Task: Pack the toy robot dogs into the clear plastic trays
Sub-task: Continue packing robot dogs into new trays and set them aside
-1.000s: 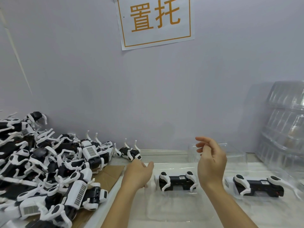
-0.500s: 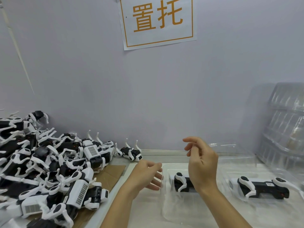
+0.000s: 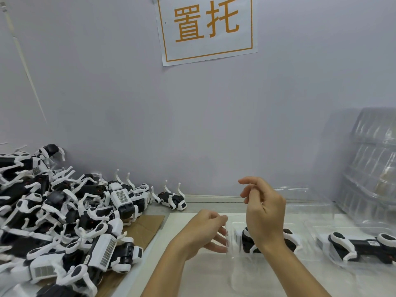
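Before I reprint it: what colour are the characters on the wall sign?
Orange characters on the white wall sign, inside a thin orange border; head view.

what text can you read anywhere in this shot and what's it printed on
"置托": large orange characters inside an orange border, on the white paper sign taped to the wall.
Small white label on the packed dog in the right tray: too small and blurred to read.
No other text can be read; the grilles on the piled toy dogs are patterns, not writing.

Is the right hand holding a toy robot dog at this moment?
No. The right hand is raised with loosely curled fingers and holds nothing; the nearest toy dog lies in its clear tray below it.
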A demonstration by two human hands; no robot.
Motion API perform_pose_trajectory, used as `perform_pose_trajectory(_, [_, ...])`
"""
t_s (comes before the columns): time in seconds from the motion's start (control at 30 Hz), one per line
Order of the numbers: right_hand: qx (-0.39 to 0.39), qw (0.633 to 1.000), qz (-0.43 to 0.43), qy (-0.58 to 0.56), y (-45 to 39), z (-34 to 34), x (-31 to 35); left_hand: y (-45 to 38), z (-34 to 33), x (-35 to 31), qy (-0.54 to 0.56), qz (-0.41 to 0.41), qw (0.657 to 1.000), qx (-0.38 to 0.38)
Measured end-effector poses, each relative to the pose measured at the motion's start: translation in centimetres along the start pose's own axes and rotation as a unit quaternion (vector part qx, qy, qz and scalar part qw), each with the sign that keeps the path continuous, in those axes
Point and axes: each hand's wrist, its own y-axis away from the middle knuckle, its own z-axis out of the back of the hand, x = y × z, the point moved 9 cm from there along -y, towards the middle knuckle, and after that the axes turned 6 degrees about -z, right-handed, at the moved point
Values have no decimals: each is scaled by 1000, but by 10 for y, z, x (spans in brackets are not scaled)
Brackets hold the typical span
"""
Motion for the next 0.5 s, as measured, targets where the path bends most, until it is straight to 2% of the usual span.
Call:
perform_pose_trajectory(0.23, [-1,1000,1,-3,-1,1,1,-2,-22,-3,33,2,999,25])
perform_pose_trajectory(0.5, [1,1000,3,-4,-1,0,1,5,-77,-11,102,-27,987,125])
